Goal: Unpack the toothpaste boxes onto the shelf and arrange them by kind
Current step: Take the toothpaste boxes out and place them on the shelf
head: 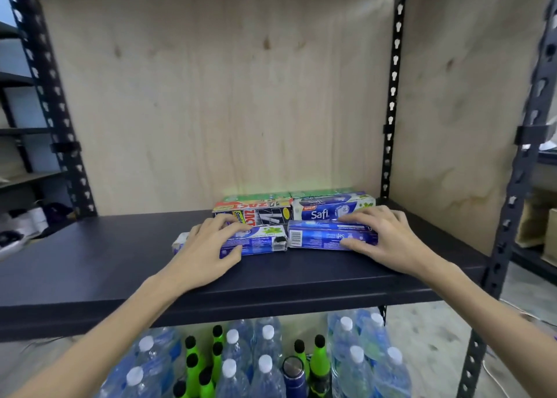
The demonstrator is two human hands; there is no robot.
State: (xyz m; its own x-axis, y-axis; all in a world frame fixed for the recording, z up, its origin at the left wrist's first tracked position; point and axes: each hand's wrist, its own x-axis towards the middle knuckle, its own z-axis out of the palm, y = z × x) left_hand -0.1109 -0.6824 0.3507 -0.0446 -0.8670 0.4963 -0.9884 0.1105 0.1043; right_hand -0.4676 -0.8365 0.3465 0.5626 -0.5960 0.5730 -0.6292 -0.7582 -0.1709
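Fingers of the left hand (208, 247) are curled over the front-left blue box (259, 242), thumb low on its front face, fingertips over the top edge: a grip. Right hand (379, 238) does the same on the front-right blue Safi box (319, 238), fingers spread across its top, thumb on the front face.

Landmark: the dark shelf board (120, 262). Both front boxes lie flat near the middle of it, long axes running left-right, end to end and touching at the centre. Directly behind them, toward the plywood back, sit a red-black box (256, 214) on the left and another Safi box (325, 211) on the right, with green boxes (271, 196) behind or atop those; can't tell which.

Each box lies right under its own hand, so neither has to reach. Likely step: squaring the front row against the row behind. Sorting looks partly done, blue fronts match. Below the shelf board stand water bottles (265, 364) and green bottles (193, 364).
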